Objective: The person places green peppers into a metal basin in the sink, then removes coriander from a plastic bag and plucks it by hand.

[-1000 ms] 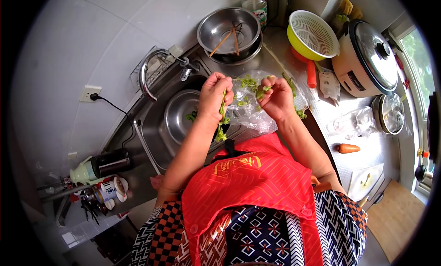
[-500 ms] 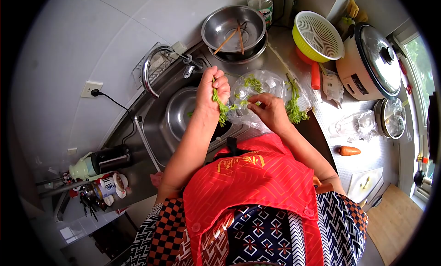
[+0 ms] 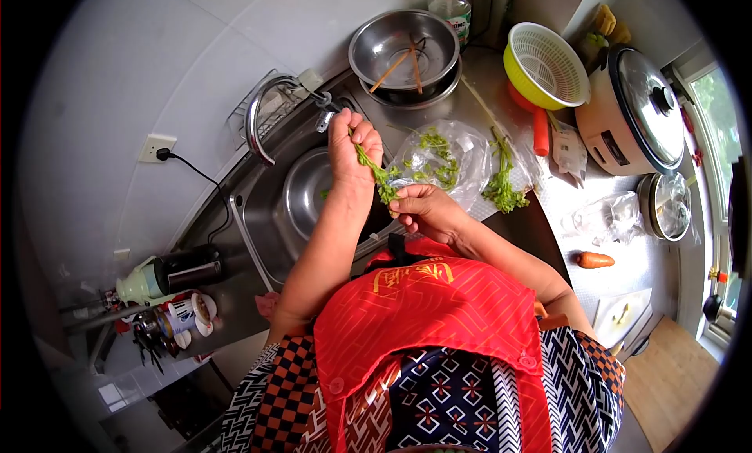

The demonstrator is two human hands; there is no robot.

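My left hand [image 3: 355,151] is closed around a small bunch of leafy green herbs [image 3: 379,173], which looks like celery or coriander tops, above the right side of the sink. Pinched at the lower leaves of that bunch is my right hand [image 3: 428,211], its thumb and forefinger together. Behind my hands a clear plastic bag [image 3: 470,159] lies on the counter with loose green leaves [image 3: 440,162] on it. Farther right rests another bunch of leafy stalks [image 3: 504,179]. A steel basin [image 3: 301,191] stands in the sink, partly hidden by my left forearm.
The faucet [image 3: 254,124] arches over the sink [image 3: 254,226]. Stacked steel bowls [image 3: 384,50] with chopsticks stand behind. To the right are a yellow-green colander [image 3: 540,69], a rice cooker [image 3: 615,132], a carrot [image 3: 595,259] and a cutting board [image 3: 623,316].
My right hand has moved left and down, from over the plastic bag to the leaves under my left hand. More leaves on the bag are now visible.
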